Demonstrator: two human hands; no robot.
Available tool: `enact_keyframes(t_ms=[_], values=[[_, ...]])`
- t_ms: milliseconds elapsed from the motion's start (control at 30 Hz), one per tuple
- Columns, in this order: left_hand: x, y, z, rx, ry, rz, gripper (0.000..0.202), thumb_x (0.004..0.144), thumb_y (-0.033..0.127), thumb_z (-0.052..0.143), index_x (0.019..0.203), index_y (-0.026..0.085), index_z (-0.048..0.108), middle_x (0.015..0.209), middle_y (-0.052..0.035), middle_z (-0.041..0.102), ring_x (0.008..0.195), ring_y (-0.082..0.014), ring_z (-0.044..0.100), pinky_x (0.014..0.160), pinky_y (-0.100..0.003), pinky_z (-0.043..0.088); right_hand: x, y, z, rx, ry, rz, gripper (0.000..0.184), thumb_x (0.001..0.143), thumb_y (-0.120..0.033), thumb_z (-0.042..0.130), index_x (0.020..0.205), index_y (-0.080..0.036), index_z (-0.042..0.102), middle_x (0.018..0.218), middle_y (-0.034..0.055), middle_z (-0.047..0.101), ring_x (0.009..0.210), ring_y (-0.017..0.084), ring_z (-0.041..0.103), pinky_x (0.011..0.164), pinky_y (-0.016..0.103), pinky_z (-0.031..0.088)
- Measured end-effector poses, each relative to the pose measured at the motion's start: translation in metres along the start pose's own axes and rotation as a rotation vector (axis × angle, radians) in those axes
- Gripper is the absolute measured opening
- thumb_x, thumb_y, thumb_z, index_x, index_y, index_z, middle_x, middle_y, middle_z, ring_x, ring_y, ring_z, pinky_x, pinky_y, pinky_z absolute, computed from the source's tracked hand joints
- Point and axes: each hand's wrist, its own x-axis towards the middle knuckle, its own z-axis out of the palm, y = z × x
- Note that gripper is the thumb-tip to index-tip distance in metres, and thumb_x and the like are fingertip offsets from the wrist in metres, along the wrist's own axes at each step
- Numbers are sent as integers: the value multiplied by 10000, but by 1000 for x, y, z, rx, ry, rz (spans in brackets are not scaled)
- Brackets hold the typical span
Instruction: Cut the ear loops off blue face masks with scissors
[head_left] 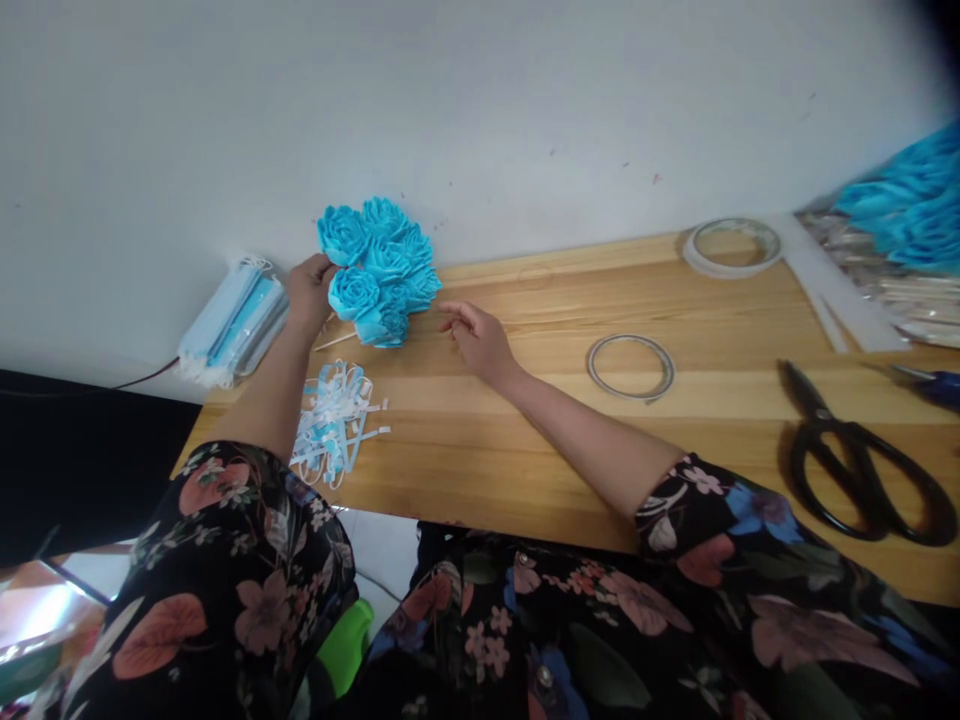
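Observation:
A bunch of bright blue handmade flowers (pixel 386 258), like folded paper or fabric, is at the back left of the wooden table, near the wall. My left hand (pixel 309 290) is at its left side with the fingers pinched against it; the blooms partly hide the fingertips. Below the blooms a thin pale stick (pixel 335 341) shows. To the right of the bunch, my right hand (pixel 478 338) hovers with fingers apart and holds nothing, the index finger pointing at the flowers without clearly touching them. Cut blue and white strips with loops (pixel 337 425) lie piled in front of the bunch.
A stack of face masks (pixel 234 322) sits at the left edge. Rightward lie a thin tape roll (pixel 631 368), a wider tape roll (pixel 732 248), black-handled scissors (pixel 862 465), white strips (pixel 847 290), a blue-handled tool (pixel 926 383), and more blue flowers (pixel 911 205) at the far right.

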Motion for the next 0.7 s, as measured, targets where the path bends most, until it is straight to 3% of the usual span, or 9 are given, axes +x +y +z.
enact_keyframes(t_ms=[267,400,533,600,700], values=[[-1,-1,6,86,-26,-50,267,736,413,600,606,191,530,743,-59,653,879,-276,592,821,-353,487,-1,-2,0,-37,-18,-9,451,873,-156,402,1239,-175,664,963,36,750,863,159,651,848,302,495],[-3,-1,5,55,-36,-35,257,759,407,589,636,182,572,759,-56,664,892,-269,606,833,-352,490,-2,-2,0,-46,-20,-14,456,867,-151,402,1236,-181,668,963,32,749,835,156,645,829,295,492],[3,-5,-2,11,-11,0,244,808,372,573,781,151,673,817,-31,699,890,-224,611,851,-330,489,-2,-2,-1,-49,-29,-19,456,862,-147,405,1231,-191,670,966,21,750,823,151,644,825,288,490],[3,-2,-10,-20,55,-26,257,830,301,561,938,112,699,905,-30,713,882,-178,598,840,-307,491,-2,-3,-1,-58,-29,-17,444,870,-151,409,1226,-188,671,960,20,753,814,149,647,818,284,491],[-21,27,-30,-133,339,-114,408,870,189,447,1226,70,607,1066,-63,694,834,-120,590,782,-287,510,-3,-4,0,-90,-32,-16,418,893,-163,408,1215,-190,673,960,19,760,800,146,654,822,283,495]])
